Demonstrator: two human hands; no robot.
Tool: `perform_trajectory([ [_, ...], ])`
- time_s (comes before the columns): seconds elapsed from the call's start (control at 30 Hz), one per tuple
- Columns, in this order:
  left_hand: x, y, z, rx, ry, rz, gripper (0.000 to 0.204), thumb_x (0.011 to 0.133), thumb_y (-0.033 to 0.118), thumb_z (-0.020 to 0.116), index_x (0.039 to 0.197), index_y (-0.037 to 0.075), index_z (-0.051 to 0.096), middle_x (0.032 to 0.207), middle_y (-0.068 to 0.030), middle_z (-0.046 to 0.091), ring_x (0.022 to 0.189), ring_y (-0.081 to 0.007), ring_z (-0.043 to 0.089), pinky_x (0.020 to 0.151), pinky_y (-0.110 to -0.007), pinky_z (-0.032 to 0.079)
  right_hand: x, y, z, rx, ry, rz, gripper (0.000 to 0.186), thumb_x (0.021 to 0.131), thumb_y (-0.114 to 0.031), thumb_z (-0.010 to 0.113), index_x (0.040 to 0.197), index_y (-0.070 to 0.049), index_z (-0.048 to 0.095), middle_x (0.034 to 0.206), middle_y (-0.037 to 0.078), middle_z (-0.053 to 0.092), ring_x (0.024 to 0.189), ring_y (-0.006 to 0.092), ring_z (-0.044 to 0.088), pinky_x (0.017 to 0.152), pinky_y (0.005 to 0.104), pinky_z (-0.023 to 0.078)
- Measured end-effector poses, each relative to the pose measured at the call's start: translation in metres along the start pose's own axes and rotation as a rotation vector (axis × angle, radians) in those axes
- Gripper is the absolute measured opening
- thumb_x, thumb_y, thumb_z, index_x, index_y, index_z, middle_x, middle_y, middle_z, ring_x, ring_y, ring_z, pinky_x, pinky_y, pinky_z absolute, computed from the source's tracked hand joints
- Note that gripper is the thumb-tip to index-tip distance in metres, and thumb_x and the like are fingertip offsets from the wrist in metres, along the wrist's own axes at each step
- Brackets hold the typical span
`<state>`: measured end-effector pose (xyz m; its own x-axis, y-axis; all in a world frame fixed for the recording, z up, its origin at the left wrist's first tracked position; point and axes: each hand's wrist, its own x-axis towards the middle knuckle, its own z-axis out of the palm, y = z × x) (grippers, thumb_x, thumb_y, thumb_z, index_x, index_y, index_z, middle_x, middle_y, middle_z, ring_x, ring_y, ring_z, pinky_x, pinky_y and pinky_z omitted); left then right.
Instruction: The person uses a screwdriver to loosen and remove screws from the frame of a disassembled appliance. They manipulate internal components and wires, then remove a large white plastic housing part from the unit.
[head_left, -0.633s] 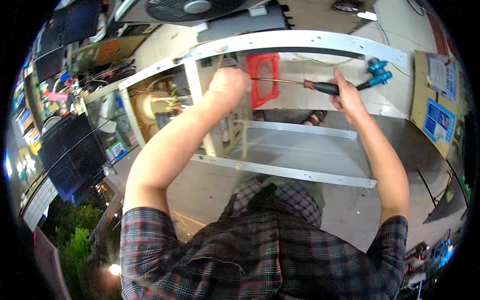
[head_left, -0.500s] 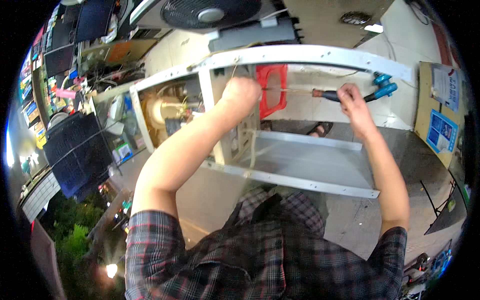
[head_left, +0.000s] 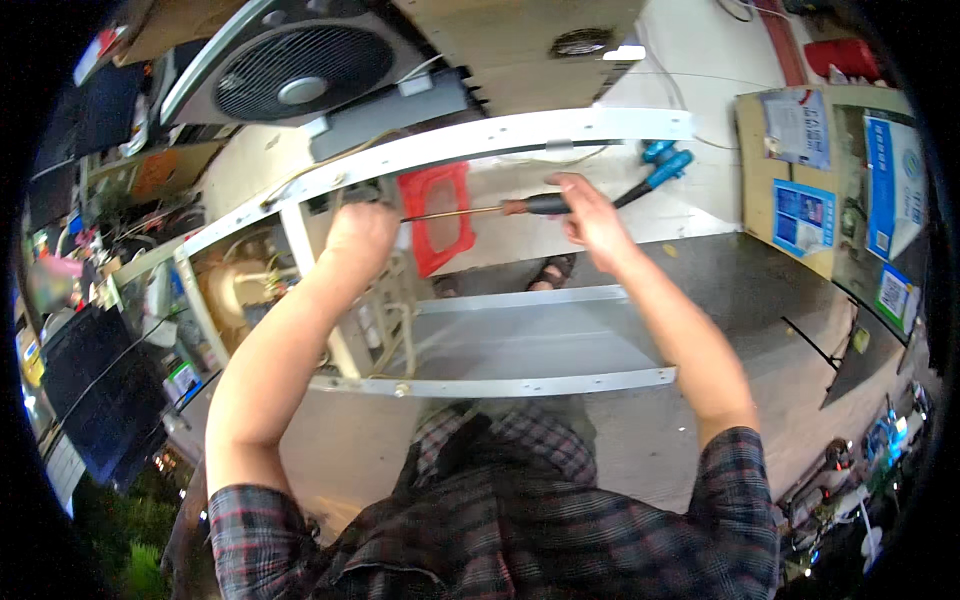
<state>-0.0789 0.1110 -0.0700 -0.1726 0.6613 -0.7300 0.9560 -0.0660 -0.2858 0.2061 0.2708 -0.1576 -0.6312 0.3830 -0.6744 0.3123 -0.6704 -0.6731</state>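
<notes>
Right hand (head_left: pixel 590 215) grips the dark handle of a long screwdriver (head_left: pixel 480 209), shaft running left toward the left hand (head_left: pixel 360 235), which is clenched inside the white metal frame (head_left: pixel 520 130) beside a red plastic piece (head_left: pixel 438 215). Tip hidden behind that fist. Risk: the tip could slip off its screw and jab the left fingers, since it's driven blind at full reach.

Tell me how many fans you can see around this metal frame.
1: a grey box fan lies beyond the white metal frame, up left of the left hand. The right hand holds a screwdriver. Others may be hidden.
</notes>
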Motion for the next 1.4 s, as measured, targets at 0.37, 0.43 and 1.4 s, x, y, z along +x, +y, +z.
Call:
perform_trajectory([
  [0.37, 0.005, 0.003, -0.002, -0.004, -0.002, -0.049, 0.009, 0.08, 0.01, 0.068, 0.085, 0.012, 0.075, 0.094, -0.0109, 0.076, 0.088, -0.0234, 0.075, 0.074, -0.035, 0.059, 0.014, 0.028, -0.01, 0.083, 0.003, -0.264, 0.033, 0.102, -0.025, 0.046, 0.13, -0.009, 0.053, 0.113, 0.002, 0.057, 0.079, 0.0087, 0.05, 0.064, 0.0247, 0.041],
  [0.43, 0.002, 0.003, -0.003, -0.01, -0.04, -0.049, 0.012, 0.078, 0.008, 0.071, 0.088, 0.012, 0.075, 0.095, -0.0104, 0.076, 0.089, -0.0233, 0.075, 0.074, -0.034, 0.059, 0.005, 0.008, -0.003, 0.26, -0.081, 0.021, 0.034, 0.099, -0.023, 0.048, 0.131, -0.01, 0.052, 0.119, 0.001, 0.054, 0.09, 0.0083, 0.048, 0.074, 0.0258, 0.041],
  [1.4, 0.005, 0.002, -0.001, -0.009, -0.145, -0.029, 0.015, 0.087, 0.012, 0.065, 0.095, 0.013, 0.078, 0.102, -0.0083, 0.076, 0.096, -0.0239, 0.074, 0.077, -0.035, 0.059, 0.014, 0.022, -0.001, 0.287, 0.019, -0.163, 0.033, 0.103, -0.026, 0.048, 0.128, -0.006, 0.055, 0.11, 0.007, 0.064, 0.078, 0.0157, 0.06, 0.066, 0.0284, 0.049],
])
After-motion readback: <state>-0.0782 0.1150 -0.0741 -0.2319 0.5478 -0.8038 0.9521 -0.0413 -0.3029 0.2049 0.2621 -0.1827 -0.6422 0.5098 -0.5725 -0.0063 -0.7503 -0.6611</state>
